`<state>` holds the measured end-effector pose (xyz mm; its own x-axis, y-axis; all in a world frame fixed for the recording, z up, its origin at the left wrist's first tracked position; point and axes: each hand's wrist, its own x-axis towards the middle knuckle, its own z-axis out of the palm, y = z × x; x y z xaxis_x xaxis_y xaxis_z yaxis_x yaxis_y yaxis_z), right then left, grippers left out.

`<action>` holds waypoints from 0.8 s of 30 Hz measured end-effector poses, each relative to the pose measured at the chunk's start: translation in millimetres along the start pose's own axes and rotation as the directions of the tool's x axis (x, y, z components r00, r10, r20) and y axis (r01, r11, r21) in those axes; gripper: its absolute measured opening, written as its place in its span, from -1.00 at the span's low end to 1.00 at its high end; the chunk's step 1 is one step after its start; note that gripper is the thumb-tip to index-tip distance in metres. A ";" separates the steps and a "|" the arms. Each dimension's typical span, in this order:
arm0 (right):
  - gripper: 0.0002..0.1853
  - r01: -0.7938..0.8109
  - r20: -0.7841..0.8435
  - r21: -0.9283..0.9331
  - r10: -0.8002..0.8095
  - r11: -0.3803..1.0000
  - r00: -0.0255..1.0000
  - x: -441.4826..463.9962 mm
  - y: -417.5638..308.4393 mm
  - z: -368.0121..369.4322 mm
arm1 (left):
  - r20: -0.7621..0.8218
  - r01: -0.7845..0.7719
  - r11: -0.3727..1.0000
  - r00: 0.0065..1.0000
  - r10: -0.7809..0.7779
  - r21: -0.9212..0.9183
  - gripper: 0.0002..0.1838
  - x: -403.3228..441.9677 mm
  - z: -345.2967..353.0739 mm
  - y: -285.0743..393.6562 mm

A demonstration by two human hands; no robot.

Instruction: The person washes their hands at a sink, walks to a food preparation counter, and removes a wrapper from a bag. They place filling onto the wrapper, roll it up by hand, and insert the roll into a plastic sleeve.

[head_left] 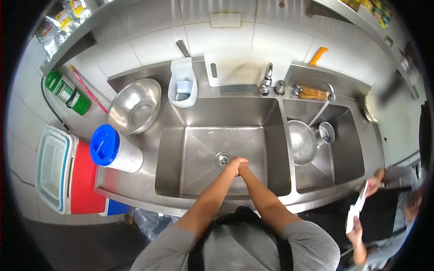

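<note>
Evidently, left hand [233,166] and right hand [242,166] are pressed together above the large sink [199,149]; whether the fingers are clenched around anything, I can't tell. Just left of them sits the drain [223,160], likely stiff, slippery if wet, best gripped by its rim.

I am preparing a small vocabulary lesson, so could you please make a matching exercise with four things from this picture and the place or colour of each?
Things:
1. wearer's hands
2. container lid
3. white board
4. small metal cup

Places and colours:
A. in the smaller basin
B. upright behind the larger basin
C. together, over the larger basin
D. blue

Pairs: 1-C, 2-D, 3-B, 4-A
</note>
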<state>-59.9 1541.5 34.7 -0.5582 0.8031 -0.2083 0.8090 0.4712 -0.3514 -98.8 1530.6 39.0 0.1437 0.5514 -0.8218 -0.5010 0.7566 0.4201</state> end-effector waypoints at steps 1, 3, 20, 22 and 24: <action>-0.66 -0.003 0.033 -0.022 0.004 1.000 0.999 -8.2 -2.7 -1.1 | 0.002 0.034 0.999 0.999 -0.034 0.020 -0.49 -33.6 8.6 9.4; -0.66 -0.017 0.090 -0.047 0.022 0.999 0.996 -26.8 -7.8 -4.2 | 0.031 0.058 0.997 0.998 -0.060 0.058 -0.63 -67.5 8.7 13.5; -0.75 0.019 0.208 0.944 0.641 -0.328 0.739 -100.8 -175.6 -85.0 | 0.270 -0.572 0.671 0.818 0.507 0.472 -0.80 -163.9 -67.9 13.5; -0.75 0.066 0.118 0.955 0.576 -0.289 0.809 -80.4 -165.6 -89.2 | 0.749 -0.805 -0.396 0.088 0.657 0.442 -0.66 -184.7 -93.4 29.8; -0.73 0.133 0.009 0.977 0.648 -0.169 0.761 -63.5 -176.9 -120.3 | 0.700 -0.793 -0.177 0.380 0.604 0.583 -0.69 -282.6 -65.8 62.1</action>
<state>-145.4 1451.0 219.9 0.0978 0.9138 -0.3942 -0.3905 -0.3291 -0.8597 -226.7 1398.6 272.0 0.3495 0.9129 0.2109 0.4724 -0.3661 0.8017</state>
